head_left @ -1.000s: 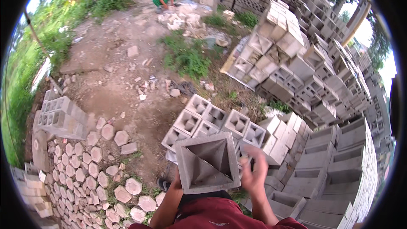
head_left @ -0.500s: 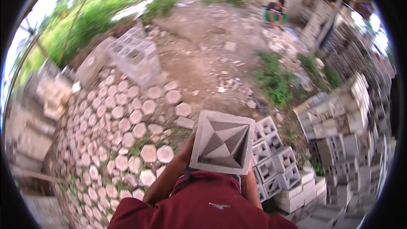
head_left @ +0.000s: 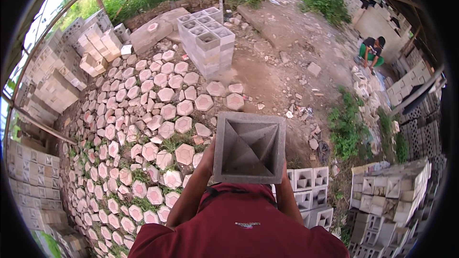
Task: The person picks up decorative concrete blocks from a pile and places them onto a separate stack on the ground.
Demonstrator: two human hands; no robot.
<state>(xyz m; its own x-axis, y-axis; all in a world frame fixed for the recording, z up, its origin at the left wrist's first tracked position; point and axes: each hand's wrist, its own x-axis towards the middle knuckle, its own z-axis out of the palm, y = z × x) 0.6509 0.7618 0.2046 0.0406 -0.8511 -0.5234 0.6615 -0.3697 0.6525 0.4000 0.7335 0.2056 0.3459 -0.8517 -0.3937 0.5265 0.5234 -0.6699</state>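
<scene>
I carry a square grey concrete vent block [head_left: 249,147] with a pyramid-shaped hollow, held up in front of my chest. My left hand [head_left: 208,155] grips its left side, and my right hand [head_left: 284,172] holds its right side, mostly hidden behind the block. Both forearms come up from my dark red shirt at the lower edge. Below the block to the right lies a low stack of similar hollow blocks [head_left: 311,188].
Hexagonal paving stones [head_left: 158,114] cover the ground to my left. A stack of grey hollow blocks [head_left: 208,43] stands ahead. More block piles line the left edge [head_left: 57,91] and lower right [head_left: 397,196]. A person [head_left: 372,52] crouches far right on the dirt.
My view has swung left, away from the block stacks toward the hexagonal pavers. The block stays held in both hands in front of me.
</scene>
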